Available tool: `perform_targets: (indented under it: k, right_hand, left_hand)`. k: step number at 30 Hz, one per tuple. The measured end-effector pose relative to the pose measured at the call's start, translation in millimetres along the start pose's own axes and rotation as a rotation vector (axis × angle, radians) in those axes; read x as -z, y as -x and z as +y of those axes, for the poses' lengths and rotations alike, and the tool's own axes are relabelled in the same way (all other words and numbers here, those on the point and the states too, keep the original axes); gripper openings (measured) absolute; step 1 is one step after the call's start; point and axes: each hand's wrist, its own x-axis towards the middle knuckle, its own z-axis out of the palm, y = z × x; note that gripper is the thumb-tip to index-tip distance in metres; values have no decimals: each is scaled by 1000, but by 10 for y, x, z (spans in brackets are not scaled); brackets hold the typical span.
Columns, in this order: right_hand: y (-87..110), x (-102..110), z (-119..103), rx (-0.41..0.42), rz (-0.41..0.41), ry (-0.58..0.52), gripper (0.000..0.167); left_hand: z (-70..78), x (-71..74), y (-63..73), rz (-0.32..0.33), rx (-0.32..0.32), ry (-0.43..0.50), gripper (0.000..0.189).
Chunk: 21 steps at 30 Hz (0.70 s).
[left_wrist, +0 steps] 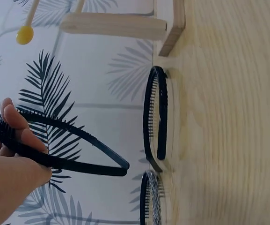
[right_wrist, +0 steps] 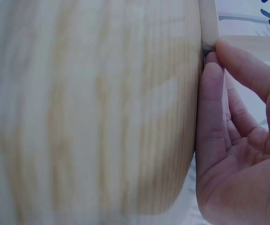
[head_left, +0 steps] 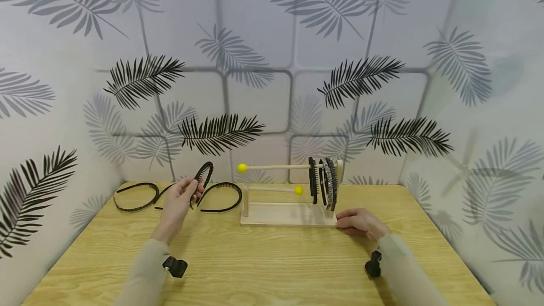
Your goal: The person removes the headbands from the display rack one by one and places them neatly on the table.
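Observation:
My left hand (head_left: 177, 202) pinches a black toothed headband (head_left: 208, 165) between thumb and fingers, up above the table. In the left wrist view, the ends of this headband (left_wrist: 85, 168) point away from the hand. To the right stands a wooden headband stand (head_left: 280, 215) with two rods tipped by yellow balls. Several headbands (head_left: 329, 181), black and one glittery, hang at the right end of its upper rod. My right hand (head_left: 359, 222) holds the base's front right corner, thumb and fingertips right at the wood (right_wrist: 209, 26).
On the table (head_left: 263, 259), a black headband (head_left: 222, 211) lies between the left hand and the stand. Another headband (head_left: 137, 209) lies at the far left, with one more (head_left: 159, 208) partly behind the left hand. A leaf-patterned wall (head_left: 272, 103) rises behind the table.

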Motion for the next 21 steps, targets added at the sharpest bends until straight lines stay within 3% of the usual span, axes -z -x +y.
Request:
perform_targets:
  k: [7,21]
  right_hand:
    - [-9,-6,-6,-7,-1,-4,46]
    - [6,-1,6,-13,-1,-2,45]
  left_hand:
    - [-12,196,102,49,-1,-81,36]
    - [-136,442,223,114,26,-185,39]
